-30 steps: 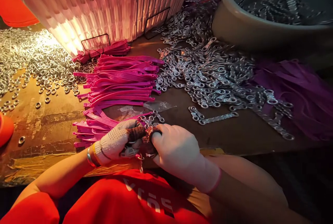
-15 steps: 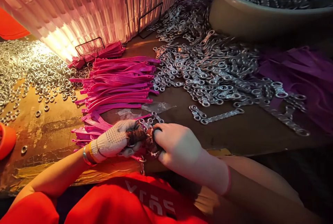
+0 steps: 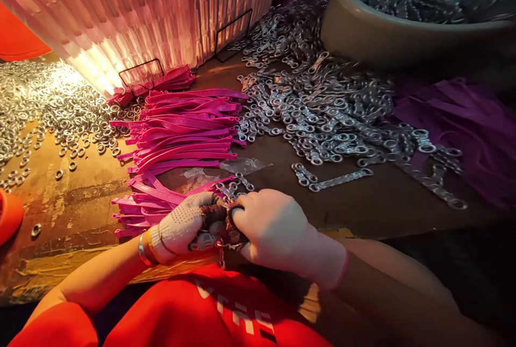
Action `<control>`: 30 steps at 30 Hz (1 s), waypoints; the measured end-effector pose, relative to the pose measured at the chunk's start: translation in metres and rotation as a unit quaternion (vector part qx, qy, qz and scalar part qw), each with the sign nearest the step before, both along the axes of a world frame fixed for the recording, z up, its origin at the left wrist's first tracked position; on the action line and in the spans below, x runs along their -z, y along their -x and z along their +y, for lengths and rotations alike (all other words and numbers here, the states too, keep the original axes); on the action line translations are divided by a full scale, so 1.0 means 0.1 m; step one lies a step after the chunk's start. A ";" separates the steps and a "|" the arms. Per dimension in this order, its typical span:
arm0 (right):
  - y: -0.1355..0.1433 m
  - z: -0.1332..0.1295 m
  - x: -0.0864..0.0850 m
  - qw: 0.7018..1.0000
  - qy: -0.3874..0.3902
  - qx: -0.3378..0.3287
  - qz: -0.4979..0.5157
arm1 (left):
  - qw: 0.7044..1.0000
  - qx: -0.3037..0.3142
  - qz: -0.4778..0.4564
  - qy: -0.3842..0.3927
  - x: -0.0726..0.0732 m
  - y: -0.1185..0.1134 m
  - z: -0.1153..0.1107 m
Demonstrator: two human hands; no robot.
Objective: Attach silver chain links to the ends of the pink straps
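My left hand [image 3: 181, 224], in a white dotted glove with dark, worn fingertips, is closed at the table's front edge. A pink strap [image 3: 220, 242] shows only as a short end below its fingers. From that end a small metal link [image 3: 221, 259] hangs down. My right hand [image 3: 274, 226], in a pale glove with dark fingertips, is closed against the left one. A short metal piece [image 3: 234, 247] sticks out under its fingers. The fingers hide most of what lies between the hands. Just beyond them lie a few loose metal links [image 3: 242, 181] and a bundle of pink straps [image 3: 149, 196].
More pink straps [image 3: 185, 137] lie in rows ahead. Metal rings [image 3: 84, 121] spread on the left, and a heap of metal links [image 3: 322, 110] covers the right. Behind stand a ribbed, lit panel [image 3: 153, 13] and a large tub [image 3: 379, 35]. Purple fabric [image 3: 463, 126] lies far right.
Both hands have turned slightly and stay together. The left has shifted a little right. The short metal piece under my right fingers shows more clearly, and the view has moved slightly.
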State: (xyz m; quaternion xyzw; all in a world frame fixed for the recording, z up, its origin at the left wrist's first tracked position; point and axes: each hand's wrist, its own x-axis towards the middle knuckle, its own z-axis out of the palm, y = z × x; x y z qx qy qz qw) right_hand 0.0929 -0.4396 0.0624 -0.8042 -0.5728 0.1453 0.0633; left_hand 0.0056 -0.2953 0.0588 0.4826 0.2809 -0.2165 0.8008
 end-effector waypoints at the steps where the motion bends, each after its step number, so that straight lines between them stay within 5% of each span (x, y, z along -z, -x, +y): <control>1: 0.03 0.02 -0.01 1.000 0.011 0.000 -0.008 | 1.000 -0.005 0.001 0.017 0.02 0.00 0.01; 4: 0.13 0.10 0.02 0.995 -0.012 0.087 0.036 | 0.998 -0.038 -0.010 0.045 0.08 0.01 0.11; 6: 0.15 0.17 0.08 0.984 -0.047 0.142 0.101 | 0.998 -0.048 -0.050 -0.004 0.11 0.02 0.25; 8: 0.09 0.27 0.12 0.978 -0.055 0.160 0.121 | 0.981 -0.045 -0.103 -0.158 0.16 0.05 0.43; 11: -0.11 0.50 0.16 0.990 -0.017 0.137 0.039 | 0.885 -0.034 -0.147 -0.440 0.28 0.14 0.70; 13: -0.23 0.69 0.21 0.996 0.021 0.080 -0.017 | 0.836 -0.002 -0.146 -0.529 0.38 0.22 0.81; 15: -0.28 0.88 0.29 0.996 0.059 0.032 -0.051 | 0.830 0.037 -0.136 -0.540 0.44 0.31 0.86; 19: -0.29 1.10 0.44 0.992 0.090 0.016 -0.088 | 0.891 -0.003 -0.121 -0.438 0.40 0.45 0.82; 22: -0.32 1.07 0.41 0.995 0.068 0.027 -0.074 | 0.965 -0.076 -0.080 -0.237 0.33 0.48 0.75; 24: -0.32 0.97 0.28 0.997 0.037 0.053 -0.037 | 0.987 -0.119 -0.064 -0.089 0.32 0.45 0.70; 30: 0.01 0.36 -0.18 0.984 -0.054 0.004 0.172 | 0.936 -0.282 -0.030 0.210 0.39 0.31 0.77</control>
